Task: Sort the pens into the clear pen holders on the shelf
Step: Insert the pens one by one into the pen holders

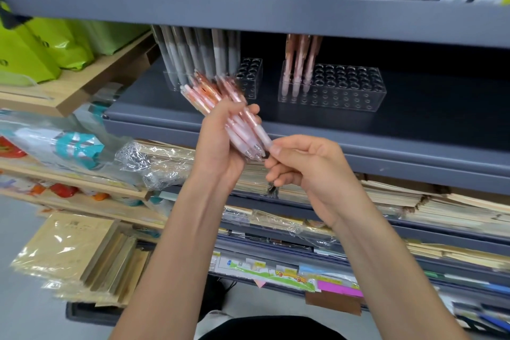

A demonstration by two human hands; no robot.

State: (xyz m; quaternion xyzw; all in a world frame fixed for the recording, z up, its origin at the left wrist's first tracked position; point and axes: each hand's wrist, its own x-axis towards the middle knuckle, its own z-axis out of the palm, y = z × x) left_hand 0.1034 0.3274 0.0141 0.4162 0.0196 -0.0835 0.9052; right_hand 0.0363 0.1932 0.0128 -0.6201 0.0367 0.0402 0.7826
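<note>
My left hand (220,143) grips a bundle of several pink pens (218,96), tips pointing down to the right. My right hand (306,165) pinches the tip end of one pink pen (262,136) from that bundle. On the grey shelf (414,119) stand two clear pen holders. The left holder (249,74) carries several grey pens (193,55). The right holder (345,88) has three pink pens (300,63) standing in its left end, with many open holes beside them.
A shelf rail (248,8) overhangs the holders closely. Stacked notebooks and wrapped paper (441,201) fill the shelves below. Green bags (41,50) and wooden shelving (82,85) stand at the left, with wrapped brown notebooks (71,251) low down.
</note>
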